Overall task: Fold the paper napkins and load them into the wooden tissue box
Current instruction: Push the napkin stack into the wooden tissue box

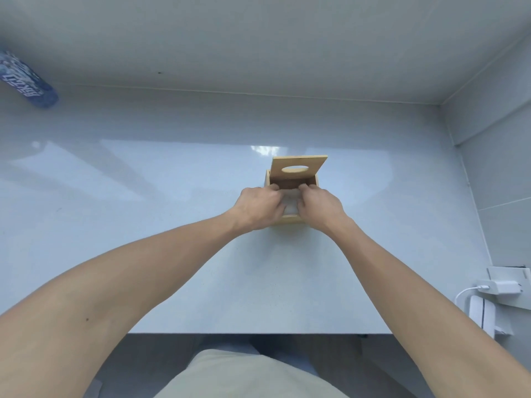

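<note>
A small wooden tissue box (290, 219) stands on the pale table, a little right of centre. Its lid (298, 167), with an oval slot, is tipped up at the far side. White folded napkins (291, 203) lie inside the box, seen between my hands. My left hand (258, 206) and my right hand (320, 206) both reach over the near rim, fingers curled down onto the napkins inside. The fingertips and most of the napkins are hidden by the hands.
A blue patterned packet (27, 80) lies at the far left of the table. At the right edge a white charger with its cable (500, 287) and a white device (482, 313) sit near a wall. The table's front edge (258, 334) runs below my forearms.
</note>
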